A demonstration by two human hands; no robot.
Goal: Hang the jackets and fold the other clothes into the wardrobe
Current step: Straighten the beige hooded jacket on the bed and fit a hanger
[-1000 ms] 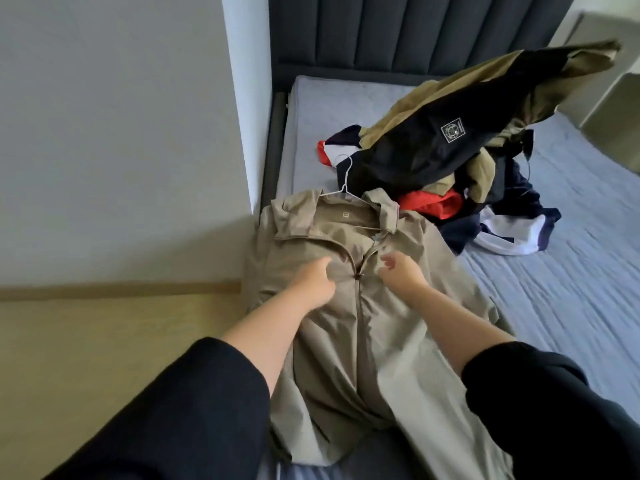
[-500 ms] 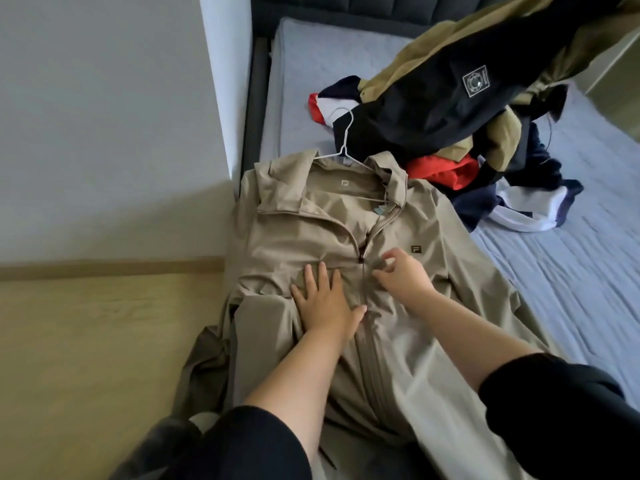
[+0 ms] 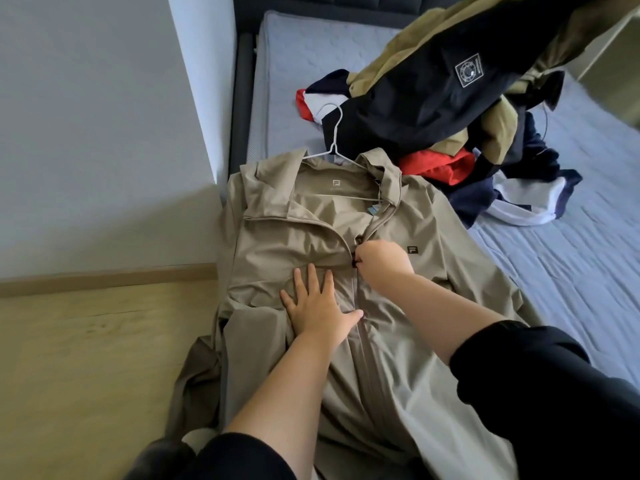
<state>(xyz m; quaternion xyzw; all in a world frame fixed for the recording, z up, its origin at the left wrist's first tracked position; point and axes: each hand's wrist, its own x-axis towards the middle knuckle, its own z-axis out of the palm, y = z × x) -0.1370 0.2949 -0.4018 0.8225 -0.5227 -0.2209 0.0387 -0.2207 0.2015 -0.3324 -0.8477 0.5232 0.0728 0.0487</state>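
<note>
Obs., standing by the bed (image 3: pixel 571 271).

- Beige jacket (image 3: pixel 294 237) lies face up along the bed's left edge. Its collar is toward the headboard and its hem is toward the person. One sleeve droops off the bed's left edge toward the floor (image 3: pixel 86 358).
- A white wire hanger (image 3: pixel 335 136) is already inside the shoulders. Its hook sticks out past the collar, pointing up the bed.
- A heap of other clothes (image 3: pixel 433 98) sits further up the bed, just beside the collar on the right.

Key relation: the long axis of the jacket runs straight away from the person, and the zip (image 3: pixel 354 289) follows that same line. The zip looks joined from the hem up to chest height and open from there to the collar. Any remaining travel is therefore directly away from the person, toward the hanger hook.

Hands:
- Left hand (image 3: pixel 317 306) is flat with the fingers spread, holding nothing. The palm presses the front panel just left of the zip, below the right hand, and the thumb reaches the zip line.
- Right hand (image 3: pixel 382 259) is curled, with the fingertips pinching the small dark zip pull (image 3: pixel 356 263) at chest height. It is the hand nearer the collar.

Judgement: zipping is under way, with the left hand anchoring the cloth so the pull can slide. Hanging comes after. Risk: loose fabric bunching ahead of the slider.
</note>
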